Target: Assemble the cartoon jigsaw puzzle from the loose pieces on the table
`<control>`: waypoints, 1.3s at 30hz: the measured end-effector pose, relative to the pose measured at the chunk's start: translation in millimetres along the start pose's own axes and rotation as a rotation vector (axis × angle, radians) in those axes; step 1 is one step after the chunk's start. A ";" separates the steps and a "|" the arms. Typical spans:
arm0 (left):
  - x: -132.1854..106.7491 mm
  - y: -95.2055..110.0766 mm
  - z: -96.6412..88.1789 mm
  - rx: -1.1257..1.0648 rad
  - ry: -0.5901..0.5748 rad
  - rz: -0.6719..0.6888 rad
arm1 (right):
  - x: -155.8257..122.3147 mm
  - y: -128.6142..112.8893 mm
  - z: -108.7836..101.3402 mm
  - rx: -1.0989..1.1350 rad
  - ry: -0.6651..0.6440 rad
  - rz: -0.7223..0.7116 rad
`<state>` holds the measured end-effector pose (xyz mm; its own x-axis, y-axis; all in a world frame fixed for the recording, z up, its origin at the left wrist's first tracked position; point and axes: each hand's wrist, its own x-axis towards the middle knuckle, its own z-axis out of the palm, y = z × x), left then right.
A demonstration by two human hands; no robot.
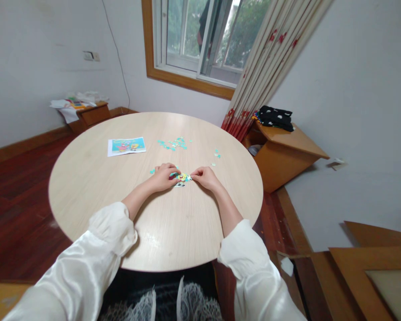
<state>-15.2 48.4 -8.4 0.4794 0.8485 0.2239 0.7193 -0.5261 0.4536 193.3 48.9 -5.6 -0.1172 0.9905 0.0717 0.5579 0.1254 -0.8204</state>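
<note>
A partly joined jigsaw puzzle point(182, 178) with a yellow cartoon figure lies on the round table point(160, 223). My left hand point(166, 176) rests over its left part, fingers bent and touching it, which hides much of that side. At the puzzle's right edge, my right hand point(204, 176) pinches a small puzzle piece point(189, 178) between thumb and forefinger. Beyond my hands is a scattered group of loose turquoise pieces point(175, 143). A few more pieces point(217, 154) lie farther right. The printed reference picture point(127, 146) is at the back left.
Past the table on the right, a wooden cabinet point(280, 151) carries folded black cloth point(276, 117). Another small cabinet point(95, 115) with papers on it stands at the left. A curtain point(254, 84) hangs beside the window point(203, 40).
</note>
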 end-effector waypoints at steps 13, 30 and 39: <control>0.9 -2.7 0.8 -0.012 0.003 0.021 | -6.6 -9.8 2.4 -0.141 0.033 0.058; 5.4 -34.0 -30.9 -0.156 0.375 -0.278 | 5.3 1.8 -0.1 0.188 0.266 0.082; -11.7 -72.7 -53.8 -0.209 0.200 -0.378 | 6.9 2.7 2.3 0.154 0.256 0.078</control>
<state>-100.2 79.8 2.4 0.0821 0.9833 0.1624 0.6984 -0.1730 0.6945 192.0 55.9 -8.6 0.1423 0.9813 0.1299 0.4235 0.0583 -0.9040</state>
